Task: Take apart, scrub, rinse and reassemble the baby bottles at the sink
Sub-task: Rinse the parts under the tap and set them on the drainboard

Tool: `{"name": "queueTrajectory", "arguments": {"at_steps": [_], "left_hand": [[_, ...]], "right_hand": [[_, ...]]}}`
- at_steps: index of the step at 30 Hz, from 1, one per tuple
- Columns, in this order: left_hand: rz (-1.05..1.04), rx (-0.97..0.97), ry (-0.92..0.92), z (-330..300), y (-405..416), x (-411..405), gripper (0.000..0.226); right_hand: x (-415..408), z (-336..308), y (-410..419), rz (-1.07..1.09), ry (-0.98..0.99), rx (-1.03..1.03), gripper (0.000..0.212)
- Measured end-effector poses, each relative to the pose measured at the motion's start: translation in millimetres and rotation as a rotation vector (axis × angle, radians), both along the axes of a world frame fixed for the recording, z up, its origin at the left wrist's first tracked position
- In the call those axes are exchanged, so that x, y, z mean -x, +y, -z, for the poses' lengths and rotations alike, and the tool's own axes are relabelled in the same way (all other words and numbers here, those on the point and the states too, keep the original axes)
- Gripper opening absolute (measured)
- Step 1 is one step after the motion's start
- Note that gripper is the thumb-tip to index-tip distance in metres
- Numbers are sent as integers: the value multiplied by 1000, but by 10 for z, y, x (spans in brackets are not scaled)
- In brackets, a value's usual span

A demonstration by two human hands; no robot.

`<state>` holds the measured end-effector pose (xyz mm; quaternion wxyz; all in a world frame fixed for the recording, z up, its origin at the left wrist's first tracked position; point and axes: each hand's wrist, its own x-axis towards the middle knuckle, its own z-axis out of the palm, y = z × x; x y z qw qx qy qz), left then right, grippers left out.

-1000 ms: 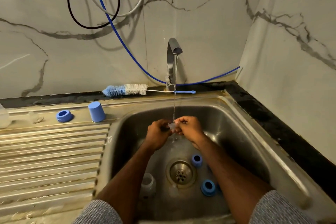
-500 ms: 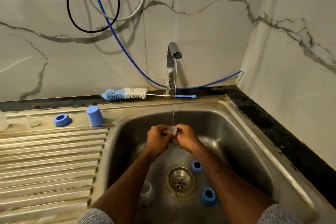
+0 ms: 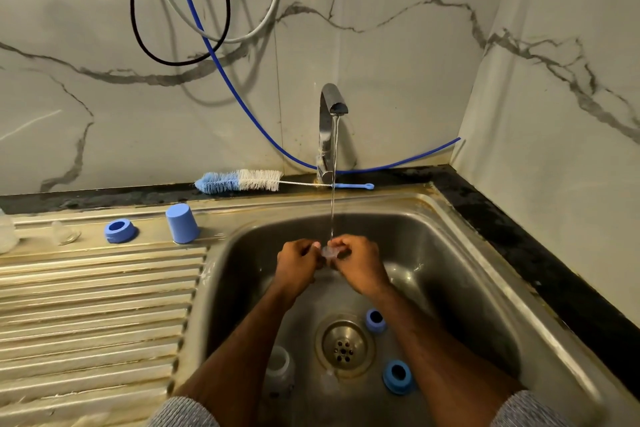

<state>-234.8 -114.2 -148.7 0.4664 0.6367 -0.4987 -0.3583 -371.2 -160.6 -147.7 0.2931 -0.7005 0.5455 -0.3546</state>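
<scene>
Over the sink [image 3: 460, 274], my left hand [image 3: 298, 262] and my right hand [image 3: 360, 263] pinch a small clear teat [image 3: 330, 251] between them, right under the thin stream from the tap [image 3: 330, 107]. On the sink floor a clear bottle [image 3: 278, 371] lies beside my left forearm. Two blue collar rings [image 3: 375, 320] [image 3: 397, 376] lie to the right of the drain [image 3: 344, 345]. On the drainboard stand a blue cap [image 3: 181, 222], a blue ring [image 3: 119, 230], a clear teat [image 3: 64, 234] and a clear bottle [image 3: 5, 234] at the left edge.
A blue and white bottle brush [image 3: 242, 181] lies along the back ledge behind the sink. Blue, black and white hoses [image 3: 207, 45] hang on the marble wall. The ribbed drainboard [image 3: 93, 315] fills the left side. A black counter [image 3: 540, 253] runs along the right.
Both hands stay under the running water and work the clear teat, with small finger shifts. The view has tilted up slightly.
</scene>
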Motion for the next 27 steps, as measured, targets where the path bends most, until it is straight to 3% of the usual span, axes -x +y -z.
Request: {"name": "queueTrajectory", "arguments": {"at_steps": [3,6,12,18,23,27], "left_hand": [[16,-24,-25,2,-16,-22,25],[30,-33,-35,7,-14,-24,27],[63,-47,-99,57,-24,-12,24],[90,-50,-40,46,-3,15,25],[55,-4,65,15,3,14,24],[177,101,128,-34,49,40,24]], "right_hand": [[1,2,0,45,-35,44,30],[-4,39,5,-18,65,-16,22],[-54,8,38,-19,21,-74,17],[-49,-64,41,0,-208,-158,20],[-102,-101,71,-17,-483,-322,10],[-41,-118,54,0,-520,-330,21]]}}
